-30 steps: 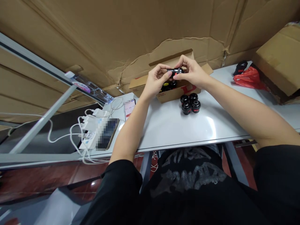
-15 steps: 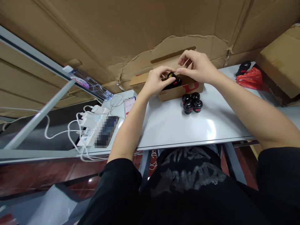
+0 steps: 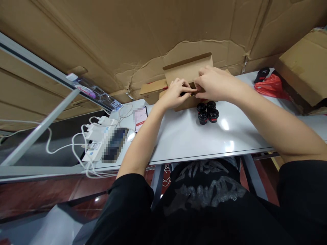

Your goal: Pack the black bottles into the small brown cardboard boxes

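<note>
Your left hand [image 3: 178, 93] and right hand [image 3: 212, 83] hide much of the mouth of the small box [image 3: 184, 106]; whether they grip anything there, you cannot tell. The dark phone [image 3: 116, 144] is blurred into squares. Your view's right edge cuts off the big box [image 3: 302, 64].
</note>
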A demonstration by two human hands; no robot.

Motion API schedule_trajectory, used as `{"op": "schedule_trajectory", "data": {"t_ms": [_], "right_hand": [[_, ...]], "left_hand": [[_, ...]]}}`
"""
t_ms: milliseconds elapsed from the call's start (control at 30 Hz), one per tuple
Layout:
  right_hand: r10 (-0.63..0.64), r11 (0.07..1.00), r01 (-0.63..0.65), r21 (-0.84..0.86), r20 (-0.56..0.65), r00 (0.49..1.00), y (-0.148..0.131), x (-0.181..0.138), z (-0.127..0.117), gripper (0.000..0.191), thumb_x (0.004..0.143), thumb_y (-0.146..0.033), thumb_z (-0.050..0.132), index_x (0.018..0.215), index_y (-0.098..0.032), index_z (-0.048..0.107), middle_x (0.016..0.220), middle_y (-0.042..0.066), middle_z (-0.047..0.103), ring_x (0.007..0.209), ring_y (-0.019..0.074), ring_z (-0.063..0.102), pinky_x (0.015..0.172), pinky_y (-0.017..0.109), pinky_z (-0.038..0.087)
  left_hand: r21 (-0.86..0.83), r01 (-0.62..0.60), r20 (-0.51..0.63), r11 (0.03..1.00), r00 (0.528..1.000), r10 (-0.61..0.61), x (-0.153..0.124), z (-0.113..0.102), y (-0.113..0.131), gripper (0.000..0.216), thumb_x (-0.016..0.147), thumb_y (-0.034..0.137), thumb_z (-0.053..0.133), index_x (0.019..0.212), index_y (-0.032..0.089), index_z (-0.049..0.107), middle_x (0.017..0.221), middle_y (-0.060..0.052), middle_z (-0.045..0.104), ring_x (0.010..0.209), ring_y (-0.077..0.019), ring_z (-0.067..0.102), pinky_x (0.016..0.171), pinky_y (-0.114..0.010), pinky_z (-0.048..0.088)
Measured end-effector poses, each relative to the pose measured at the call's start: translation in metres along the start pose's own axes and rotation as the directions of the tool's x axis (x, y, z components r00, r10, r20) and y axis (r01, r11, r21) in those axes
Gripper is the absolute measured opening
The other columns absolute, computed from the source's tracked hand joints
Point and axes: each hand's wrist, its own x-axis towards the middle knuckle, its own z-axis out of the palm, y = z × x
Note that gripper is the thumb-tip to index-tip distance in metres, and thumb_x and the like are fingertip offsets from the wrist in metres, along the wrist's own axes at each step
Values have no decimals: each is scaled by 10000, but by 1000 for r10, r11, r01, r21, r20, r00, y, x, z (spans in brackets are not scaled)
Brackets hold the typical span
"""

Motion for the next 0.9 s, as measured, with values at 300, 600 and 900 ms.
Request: {"op": "schedule_trajectory", "data": {"t_ms": [300,600,900], "right_hand": [[-11,1000,11,4,111,994,-25,-17,11,284,971,-366,1045,908,-276,782,864,110,813,1009,446,871,930,555,591],[0,995,22,-96,225,974,-30,-9,12,154,938,-204,967,1056,-274,896,1018,125,892,1009,430,869,869,536,590],[45,770,-57,635,35,998,27,7,-22,342,942,-514,1096,1168,-324,924,1096,55,918,958,356,859,907,537,726]], "left_hand": [[23,-1,47,1000,999,0,0,-5,5,273,1069,244,718,1084,319,980,1297,-113,866,1403,-438,754,1458,-860,544],[-16,16,0,1000,1000,-16,0,0,1,215,1125,323,750,1120,317,964,1268,-120,837,1421,-452,744,1472,-854,523],[-219,33,-161,975,985,-69,3,-14,11,628,1198,914,684,1255,334,917,1223,-95,883,1351,-395,849,1313,-656,672]]}}
